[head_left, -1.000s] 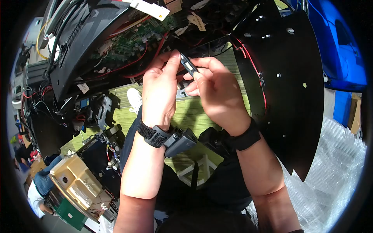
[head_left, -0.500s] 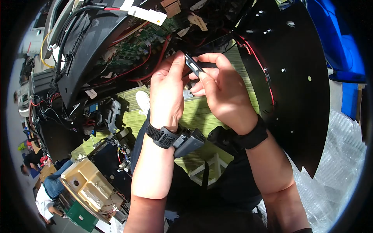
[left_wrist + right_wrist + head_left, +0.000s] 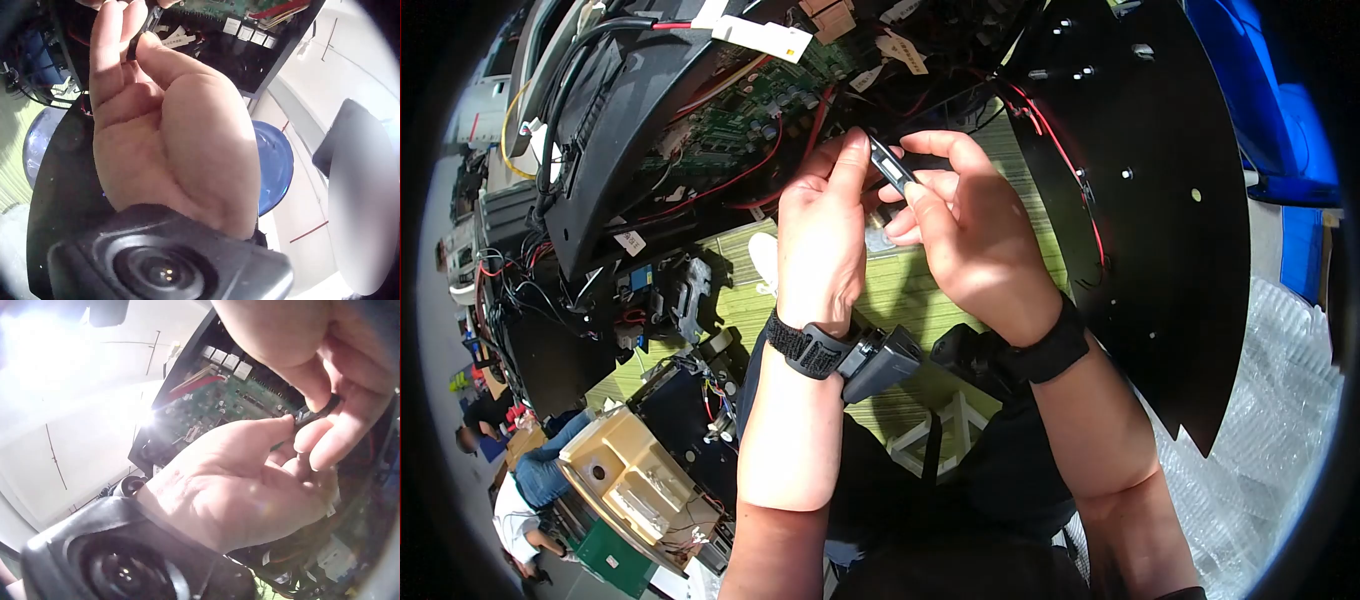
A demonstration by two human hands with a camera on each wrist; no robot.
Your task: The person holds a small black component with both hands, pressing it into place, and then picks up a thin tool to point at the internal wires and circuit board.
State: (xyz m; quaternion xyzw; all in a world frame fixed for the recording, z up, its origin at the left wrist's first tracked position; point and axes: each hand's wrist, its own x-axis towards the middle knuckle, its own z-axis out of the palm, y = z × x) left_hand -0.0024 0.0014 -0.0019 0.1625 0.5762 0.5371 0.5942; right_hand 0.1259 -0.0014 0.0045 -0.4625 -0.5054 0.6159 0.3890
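Note:
A small black stick-shaped piece with a pale rectangle on its face (image 3: 891, 170) is held between both hands in the head view. My left hand (image 3: 824, 230) pinches its upper end, thumb along the top. At the lower end the thumb of my right hand (image 3: 977, 235) presses against it, other fingers behind and the index finger extended past it. In the right wrist view the piece (image 3: 305, 417) is partly covered by fingertips. The left wrist view mostly shows the right palm (image 3: 169, 137), fingers reaching up to the dark piece. Each wrist wears a black strap with a camera.
An open black housing with a green circuit board (image 3: 740, 125) and red wires lies beyond the hands. On the right stands a black panel (image 3: 1160, 260) with a red wire; bubble wrap (image 3: 1270, 400) lies beside it. A cream plastic part (image 3: 635, 465) sits lower left, near another person (image 3: 520, 520).
The head view has shifted slightly, moving the surroundings in frame. Both hands keep hold of the black piece in nearly the same pose; the right index finger is lifted a little farther from it.

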